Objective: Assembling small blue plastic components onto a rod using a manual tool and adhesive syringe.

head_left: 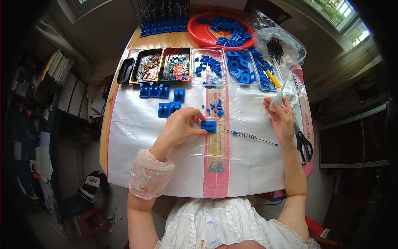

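Observation:
My left hand (pixel 182 126) is closed, thumb and fingertips pinching the left edge of a small blue plastic block (pixel 208 127) that lies on the table cover. Off to the right, my right hand (pixel 282 118) is wrapped round a white squeeze bottle (pixel 276 102) whose thin nozzle points up and away. Between the hands lies a dark coiled spring on a wire (pixel 247 135), with blue pieces on it. Several tiny blue parts (pixel 218 108) are scattered just beyond the block. Left of these stand assembled blue pieces (pixel 164 109) in two loose rows.
Across the back run trays of brass-coloured screws (pixel 150 65), small hardware (pixel 179 66) and blue parts (pixel 208 65). A yellow-handled screwdriver (pixel 272 79) rests on the right tray. Black scissors (pixel 304 146) lie at the right edge. Farther back are a red basin (pixel 192 35) and a plastic bag (pixel 290 39).

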The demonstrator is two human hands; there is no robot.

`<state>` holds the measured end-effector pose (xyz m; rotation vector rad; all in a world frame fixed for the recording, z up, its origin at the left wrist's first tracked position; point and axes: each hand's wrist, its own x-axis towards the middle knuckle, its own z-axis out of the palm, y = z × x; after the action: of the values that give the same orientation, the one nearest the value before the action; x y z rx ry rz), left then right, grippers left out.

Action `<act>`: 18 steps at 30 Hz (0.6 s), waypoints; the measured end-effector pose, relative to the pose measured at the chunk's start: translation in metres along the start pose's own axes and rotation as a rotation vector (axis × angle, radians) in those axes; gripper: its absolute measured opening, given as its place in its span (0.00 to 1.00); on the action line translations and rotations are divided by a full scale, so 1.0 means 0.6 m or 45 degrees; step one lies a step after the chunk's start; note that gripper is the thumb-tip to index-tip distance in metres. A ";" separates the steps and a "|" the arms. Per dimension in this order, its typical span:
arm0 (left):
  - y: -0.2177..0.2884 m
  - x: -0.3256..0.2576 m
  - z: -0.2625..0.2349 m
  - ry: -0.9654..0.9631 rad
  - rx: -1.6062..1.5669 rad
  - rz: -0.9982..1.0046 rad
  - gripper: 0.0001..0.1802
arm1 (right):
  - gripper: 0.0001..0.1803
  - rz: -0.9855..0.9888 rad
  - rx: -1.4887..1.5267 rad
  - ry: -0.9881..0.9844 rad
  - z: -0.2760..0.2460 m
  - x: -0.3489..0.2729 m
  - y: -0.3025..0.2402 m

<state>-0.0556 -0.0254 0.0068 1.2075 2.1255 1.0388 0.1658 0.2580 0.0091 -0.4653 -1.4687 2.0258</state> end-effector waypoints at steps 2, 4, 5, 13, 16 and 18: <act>0.000 0.000 0.000 0.006 -0.007 0.014 0.19 | 0.14 -0.024 -0.158 0.036 0.003 0.003 0.001; -0.002 0.001 0.001 0.008 -0.016 0.017 0.19 | 0.13 -0.065 -0.298 0.068 0.011 0.002 0.006; -0.004 0.001 0.002 0.008 -0.020 0.010 0.19 | 0.12 -0.092 -0.358 0.080 0.017 0.002 0.010; -0.005 0.002 0.004 0.016 -0.028 0.020 0.19 | 0.11 -0.158 -0.841 0.019 0.014 0.007 0.048; -0.004 0.000 0.003 0.014 -0.022 0.008 0.19 | 0.13 -0.092 -1.012 0.050 0.026 0.003 0.048; -0.003 0.000 0.003 0.009 -0.026 0.005 0.19 | 0.14 -0.143 -1.133 0.062 0.024 0.003 0.053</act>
<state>-0.0554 -0.0251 0.0046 1.2008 2.1133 1.0652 0.1478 0.2413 -0.0161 -0.7422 -2.2575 1.1691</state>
